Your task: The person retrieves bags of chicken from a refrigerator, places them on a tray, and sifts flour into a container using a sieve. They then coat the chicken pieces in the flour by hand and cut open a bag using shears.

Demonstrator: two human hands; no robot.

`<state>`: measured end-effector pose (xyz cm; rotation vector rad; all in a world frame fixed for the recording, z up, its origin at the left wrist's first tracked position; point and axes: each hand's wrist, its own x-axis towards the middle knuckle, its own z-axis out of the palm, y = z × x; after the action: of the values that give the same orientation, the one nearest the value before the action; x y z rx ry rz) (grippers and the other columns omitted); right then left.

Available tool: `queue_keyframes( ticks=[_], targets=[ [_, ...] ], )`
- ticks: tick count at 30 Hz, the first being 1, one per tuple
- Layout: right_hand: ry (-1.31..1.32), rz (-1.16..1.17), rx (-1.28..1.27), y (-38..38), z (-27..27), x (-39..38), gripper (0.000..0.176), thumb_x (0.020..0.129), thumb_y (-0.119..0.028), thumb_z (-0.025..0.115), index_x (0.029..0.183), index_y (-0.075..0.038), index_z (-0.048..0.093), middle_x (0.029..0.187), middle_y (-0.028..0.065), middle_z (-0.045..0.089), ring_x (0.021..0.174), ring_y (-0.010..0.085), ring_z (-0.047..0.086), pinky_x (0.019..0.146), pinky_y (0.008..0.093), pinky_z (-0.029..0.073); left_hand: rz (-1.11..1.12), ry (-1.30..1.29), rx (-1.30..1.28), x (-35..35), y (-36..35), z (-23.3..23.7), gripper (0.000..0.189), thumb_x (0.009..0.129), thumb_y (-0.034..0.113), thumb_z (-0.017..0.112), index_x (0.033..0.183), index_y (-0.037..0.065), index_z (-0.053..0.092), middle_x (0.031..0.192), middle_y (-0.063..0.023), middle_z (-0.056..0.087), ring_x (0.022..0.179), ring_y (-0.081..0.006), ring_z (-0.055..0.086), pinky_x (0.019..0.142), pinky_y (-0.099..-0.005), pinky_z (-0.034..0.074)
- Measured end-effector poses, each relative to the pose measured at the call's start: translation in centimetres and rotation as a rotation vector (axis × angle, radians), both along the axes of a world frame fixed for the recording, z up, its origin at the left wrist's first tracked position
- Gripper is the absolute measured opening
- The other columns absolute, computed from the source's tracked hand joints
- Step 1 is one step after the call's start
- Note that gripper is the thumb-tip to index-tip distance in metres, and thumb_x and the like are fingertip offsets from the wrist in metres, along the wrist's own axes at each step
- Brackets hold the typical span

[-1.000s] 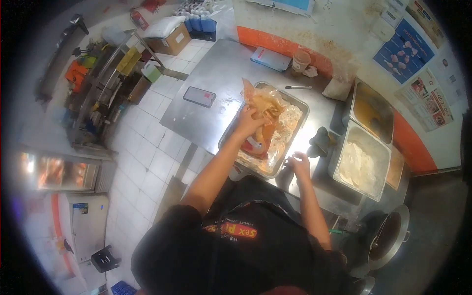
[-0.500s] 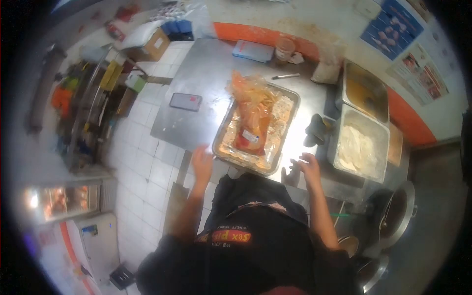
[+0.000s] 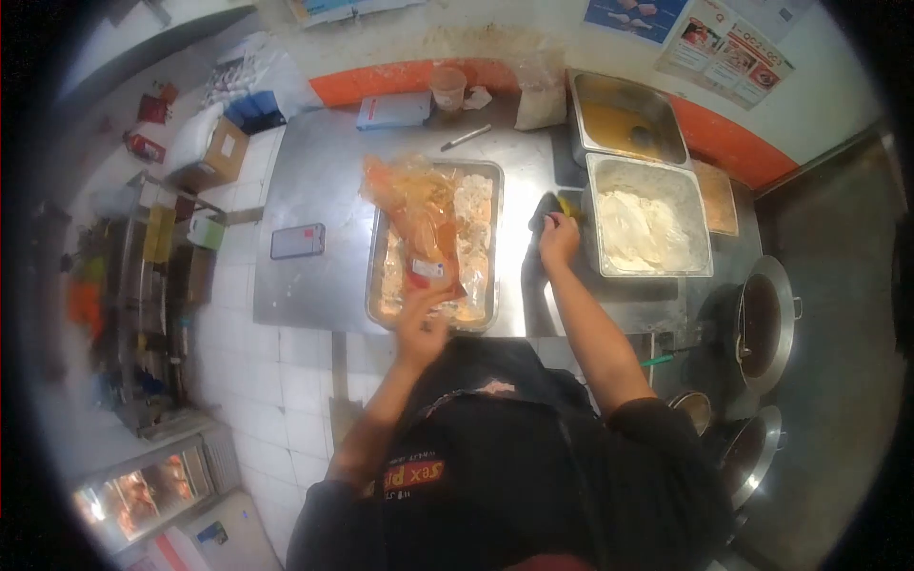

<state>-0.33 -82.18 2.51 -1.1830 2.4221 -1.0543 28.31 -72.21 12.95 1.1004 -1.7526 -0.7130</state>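
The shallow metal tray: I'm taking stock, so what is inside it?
The tray holds pale orange, lumpy food, with an orange plastic bag bearing a white label lying on top. What lies beneath the bag is covered and cannot be seen.

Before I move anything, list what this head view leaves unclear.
Head view:
Contents of the tray under the plastic bag: hidden by the bag.
Print on the label: too small to read.
Dark item: partly covered by the right hand.
Left hand: blurred; contact with the bag uncertain.
Blue poster: cut off by the top edge.
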Motion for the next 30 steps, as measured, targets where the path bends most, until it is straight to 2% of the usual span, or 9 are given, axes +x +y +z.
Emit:
queue_keyframes(
  ticks=[2, 4, 7, 10, 14, 16, 22, 24, 30],
  targets=[
    [-0.004, -0.020, -0.118, 0.6, 0.9, -0.1, 0.026, 0.079, -0.017, 0.066, 0.101, -0.003, 0.065, 0.105, 0.0169, 0.062, 0.098, 0.0306, 0.058, 0.086, 0.0389, 0.044, -0.288, -0.083, 0.046, -3.9, -2.7, 0.5, 0.029, 0.079, 0.006, 0.062, 0.107, 0.000, 0.062, 0.107, -0.0148, 0.059, 0.099, -0.0285, 0.056, 0.087, -0.0344, 0.044],
    [-0.501, -0.065, -0.218, 3.5, 4.7, 0.5, 0.022, 0.083, -0.019, 0.064, 0.097, -0.001, 0.066, 0.095, 0.0139, 0.065, 0.092, 0.0229, 0.060, 0.083, 0.0330, 0.044, -0.446, -0.110, 0.166, -8.4, -4.9, 0.5, 0.041, 0.083, 0.018, 0.063, 0.120, 0.001, 0.055, 0.118, -0.0164, 0.055, 0.111, -0.0301, 0.051, 0.096, -0.0351, 0.040],
    [-0.871, 0.154, -0.353, 8.5, 10.1, 1.8, 0.030, 0.084, -0.017, 0.063, 0.107, 0.001, 0.064, 0.105, 0.0089, 0.064, 0.098, 0.0147, 0.056, 0.087, 0.0281, 0.042, -0.369, 0.064, 0.420, -14.7, -5.9, -4.1, 0.056, 0.090, 0.026, 0.058, 0.136, 0.001, 0.037, 0.131, -0.0199, 0.045, 0.127, -0.0295, 0.040, 0.105, -0.0368, 0.032],
    [-1.064, 0.297, -0.442, 12.1, 11.2, 1.1, 0.037, 0.080, -0.007, 0.057, 0.117, 0.001, 0.061, 0.111, 0.0088, 0.063, 0.102, 0.0152, 0.056, 0.093, 0.0280, 0.040, -0.576, 0.451, 0.710, -16.3, -5.3, -4.2, 0.043, 0.085, 0.018, 0.060, 0.124, 0.001, 0.049, 0.115, -0.0157, 0.055, 0.106, -0.0288, 0.055, 0.089, -0.0370, 0.044],
    [-0.723, -0.002, -0.367, 15.4, 9.7, 0.8, 0.029, 0.080, 0.002, 0.050, 0.106, 0.002, 0.062, 0.103, 0.0081, 0.062, 0.093, 0.0147, 0.059, 0.085, 0.0256, 0.045, -0.465, 0.481, 0.598, -17.6, -5.0, -5.4, 0.032, 0.087, 0.014, 0.056, 0.115, 0.000, 0.055, 0.101, -0.0135, 0.058, 0.095, -0.0271, 0.057, 0.082, -0.0369, 0.046],
    [-0.796, -0.011, -0.128, 16.7, 7.0, 0.7, 0.025, 0.079, 0.000, 0.055, 0.104, 0.002, 0.061, 0.102, 0.0085, 0.062, 0.087, 0.0144, 0.060, 0.081, 0.0261, 0.046, -0.396, -0.008, 0.375, -17.8, -4.6, -3.3, 0.027, 0.089, 0.017, 0.053, 0.107, -0.002, 0.059, 0.097, -0.0150, 0.056, 0.092, -0.0284, 0.057, 0.081, -0.0373, 0.045],
    [-0.907, -0.020, -0.059, 16.0, 2.9, -1.5, 0.032, 0.077, -0.004, 0.061, 0.108, 0.001, 0.057, 0.100, 0.0114, 0.061, 0.088, 0.0185, 0.059, 0.079, 0.0288, 0.047, -0.589, -0.122, 0.306, -18.2, -3.1, -0.2, 0.027, 0.089, 0.024, 0.055, 0.094, -0.001, 0.063, 0.093, -0.0161, 0.057, 0.085, -0.0338, 0.053, 0.083, -0.0412, 0.041],
    [-0.574, -0.144, -0.233, 15.4, 1.9, -1.9, 0.033, 0.076, -0.004, 0.062, 0.108, 0.002, 0.057, 0.095, 0.0105, 0.059, 0.088, 0.0184, 0.058, 0.078, 0.0284, 0.047, -0.499, -0.312, 0.131, -17.4, -3.7, 2.9, 0.023, 0.086, 0.022, 0.057, 0.087, 0.000, 0.065, 0.082, -0.0139, 0.059, 0.084, -0.0332, 0.052, 0.080, -0.0421, 0.041],
    [-1.240, -0.214, 0.061, 15.1, 6.7, 0.0, 0.020, 0.083, -0.013, 0.057, 0.101, -0.004, 0.057, 0.085, 0.0046, 0.055, 0.075, 0.0140, 0.054, 0.062, 0.0257, 0.042, -0.548, 0.068, 0.197, -18.1, -3.5, 1.8, 0.015, 0.076, -0.002, 0.057, 0.090, -0.002, 0.063, 0.080, -0.0160, 0.057, 0.077, -0.0326, 0.056, 0.069, -0.0365, 0.045]
  ],
)
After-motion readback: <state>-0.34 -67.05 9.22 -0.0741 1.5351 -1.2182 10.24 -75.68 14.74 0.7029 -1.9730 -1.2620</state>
